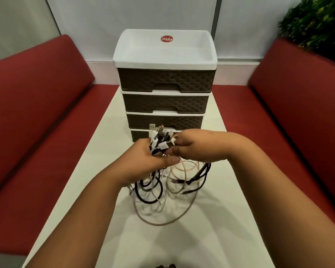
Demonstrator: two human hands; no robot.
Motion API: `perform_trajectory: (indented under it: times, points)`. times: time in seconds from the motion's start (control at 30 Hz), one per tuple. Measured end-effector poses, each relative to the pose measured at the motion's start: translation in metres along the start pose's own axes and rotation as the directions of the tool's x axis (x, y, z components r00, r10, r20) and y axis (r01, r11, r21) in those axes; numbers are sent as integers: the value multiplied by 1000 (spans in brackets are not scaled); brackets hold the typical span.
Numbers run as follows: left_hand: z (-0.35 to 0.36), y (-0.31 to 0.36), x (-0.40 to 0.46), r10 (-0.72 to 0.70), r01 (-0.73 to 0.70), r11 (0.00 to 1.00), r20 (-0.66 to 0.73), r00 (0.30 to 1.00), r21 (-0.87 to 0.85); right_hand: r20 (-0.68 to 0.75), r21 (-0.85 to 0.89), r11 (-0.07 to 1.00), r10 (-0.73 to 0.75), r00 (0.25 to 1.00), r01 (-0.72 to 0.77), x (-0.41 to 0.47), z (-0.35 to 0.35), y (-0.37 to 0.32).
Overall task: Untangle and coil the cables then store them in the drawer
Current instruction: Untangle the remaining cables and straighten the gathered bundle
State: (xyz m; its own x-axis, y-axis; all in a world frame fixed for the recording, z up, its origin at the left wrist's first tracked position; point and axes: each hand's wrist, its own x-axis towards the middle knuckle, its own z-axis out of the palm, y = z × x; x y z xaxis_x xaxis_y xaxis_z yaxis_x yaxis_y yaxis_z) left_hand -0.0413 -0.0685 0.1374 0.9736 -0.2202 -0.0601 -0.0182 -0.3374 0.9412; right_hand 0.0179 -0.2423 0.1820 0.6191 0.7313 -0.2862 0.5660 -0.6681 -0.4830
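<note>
Cables [162, 190] gripped by both hands | drawer unit [164, 82] behind | red benches [37, 97] flanking

We hold both arms out in front of us, bent in so our hands meet in the middle. Our left hand [151, 161] is curled tight around a bunch of cables [161, 140]. Our right hand [193, 146] pinches one plug with its fingertips [171, 151].
</note>
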Motion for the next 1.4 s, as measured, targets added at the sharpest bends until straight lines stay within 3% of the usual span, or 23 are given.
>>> perform_trajectory:
  times: [0.13,0.27,0.37,0.5,0.67,0.8,0.93,1.03,1.2,1.4]
  points:
    - [-11,0,-7,-53,41,978,54,997,204,34,343,935,-105,994,87,3,10,16]
    - [-21,-1,-10,-56,58,982,-15,998,179,36,642,758,-178,983,114,5,18,37]
    - [-30,0,-12,-41,51,983,-62,997,178,24,727,679,-172,985,101,6,25,49]
    - [-39,-4,-10,-39,49,981,-56,998,189,18,774,627,-157,987,86,11,33,57]
    - [-63,-18,-16,2,7,998,-142,990,65,-57,844,532,-43,997,71,-1,37,83]
    - [-65,-21,-19,-21,32,997,-150,988,72,-92,842,532,-10,996,84,-11,47,100]
    - [-52,-21,-13,-91,107,986,-127,988,125,-130,798,599,67,989,64,-13,57,112]
    - [-35,-19,-10,-132,148,972,-94,987,183,-89,755,655,124,988,-14,-20,65,127]
    - [-22,-26,-13,-151,142,973,39,988,182,126,720,668,139,982,-187,-34,88,143]
    - [-22,-28,-12,-166,162,983,-34,986,-91,123,637,669,403,907,-383,-28,105,143]
